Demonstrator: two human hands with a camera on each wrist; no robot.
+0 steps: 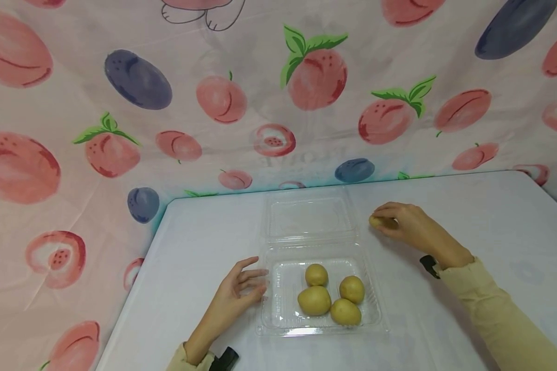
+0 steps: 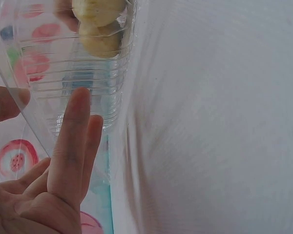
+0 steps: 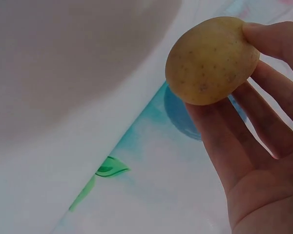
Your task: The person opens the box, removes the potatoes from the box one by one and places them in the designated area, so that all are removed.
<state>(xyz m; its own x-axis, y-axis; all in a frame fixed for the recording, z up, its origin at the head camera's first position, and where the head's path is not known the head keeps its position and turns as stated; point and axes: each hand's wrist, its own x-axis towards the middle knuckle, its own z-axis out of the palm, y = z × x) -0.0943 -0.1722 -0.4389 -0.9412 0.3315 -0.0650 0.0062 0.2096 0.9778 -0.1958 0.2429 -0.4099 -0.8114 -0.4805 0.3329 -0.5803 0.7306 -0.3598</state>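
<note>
My right hand (image 1: 406, 224) pinches a potato (image 3: 212, 61) between thumb and fingers, to the right of the raised lid, over the table. At the left wall of a clear plastic clamshell container (image 1: 285, 330) is my left hand (image 1: 234, 291), its fingers extended and slightly spread. In the left wrist view those fingers (image 2: 71, 146) lie along the ribbed wall; whether they touch it I cannot tell. Inside the container's base sit several potatoes (image 1: 314, 301), grouped toward its middle and right. The hinged lid (image 1: 311, 216) lies folded back, away from me.
A white-covered table (image 1: 190, 242) carries the container. Behind it and along its left side hangs a pink cloth (image 1: 246, 41) printed with peaches and dark blue fruit. Dark bands (image 1: 429, 265) circle both wrists beside the cream sleeves.
</note>
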